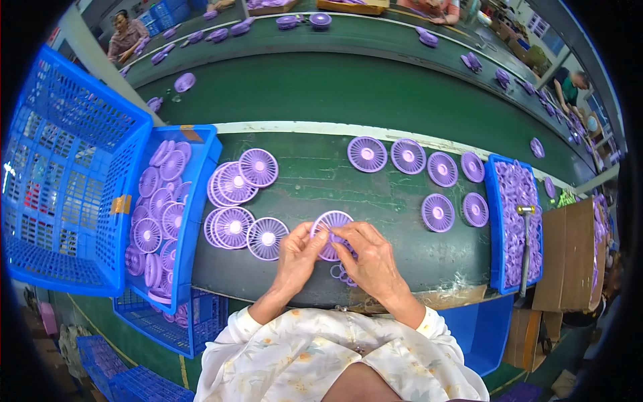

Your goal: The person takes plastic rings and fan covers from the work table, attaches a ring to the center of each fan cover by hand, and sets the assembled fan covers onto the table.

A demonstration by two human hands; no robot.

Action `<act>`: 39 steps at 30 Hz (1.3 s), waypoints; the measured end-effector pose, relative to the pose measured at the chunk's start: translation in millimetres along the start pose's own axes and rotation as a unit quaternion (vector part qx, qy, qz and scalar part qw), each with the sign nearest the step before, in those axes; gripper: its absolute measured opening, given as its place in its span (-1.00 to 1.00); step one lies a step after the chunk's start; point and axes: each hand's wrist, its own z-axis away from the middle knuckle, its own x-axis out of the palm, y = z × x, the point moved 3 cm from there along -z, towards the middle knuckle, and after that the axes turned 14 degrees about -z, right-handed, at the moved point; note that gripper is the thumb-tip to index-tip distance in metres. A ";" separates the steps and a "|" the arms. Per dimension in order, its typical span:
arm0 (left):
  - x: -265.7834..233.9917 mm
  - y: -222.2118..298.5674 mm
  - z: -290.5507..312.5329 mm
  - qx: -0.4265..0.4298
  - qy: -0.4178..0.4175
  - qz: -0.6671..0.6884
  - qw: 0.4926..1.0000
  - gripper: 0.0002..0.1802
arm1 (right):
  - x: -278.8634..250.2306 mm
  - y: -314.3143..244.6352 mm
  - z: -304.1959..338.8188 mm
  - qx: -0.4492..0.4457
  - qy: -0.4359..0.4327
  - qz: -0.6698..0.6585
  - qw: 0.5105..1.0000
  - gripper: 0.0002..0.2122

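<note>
Near the front edge of the table, a round purple fan grille [331, 218] is tilted up between my two hands. My left hand [299, 253] is closed on its left rim, the thumb lying across the front. Fingers of my right hand [372, 260] are pinched together over the grille's middle and right side; whatever they hold is hidden. Several small purple rings [340, 273] lie on the table just under my hands. To the left are more grilles, some overlapping in stacks [234, 226], and a single grille [267, 238] lies beside my left hand.
Several grilles [367, 155] lie spaced out at the back right. A blue crate of grilles [213, 151] stands left, beside a large blue basket [137, 127]. On the right, a blue bin [495, 221] holds small purple parts, with a hammer [526, 241] at its edge. A conveyor [375, 80] runs behind.
</note>
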 end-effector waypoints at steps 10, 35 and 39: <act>-1.8 -6.0 -1.6 -0.017 -0.042 -0.041 0.998 -0.71 | -2.6 2.7 4.0 0.017 -0.019 0.017 1.000 -0.75; 8.7 22.4 2.5 0.006 -0.151 -0.143 0.978 -0.68 | -17.7 36.7 41.4 0.166 0.025 -0.210 0.963 -0.36; 4.9 55.4 -31.8 0.162 0.003 -0.396 0.904 -0.74 | -30.6 42.7 50.8 0.199 0.100 -0.271 0.936 -0.47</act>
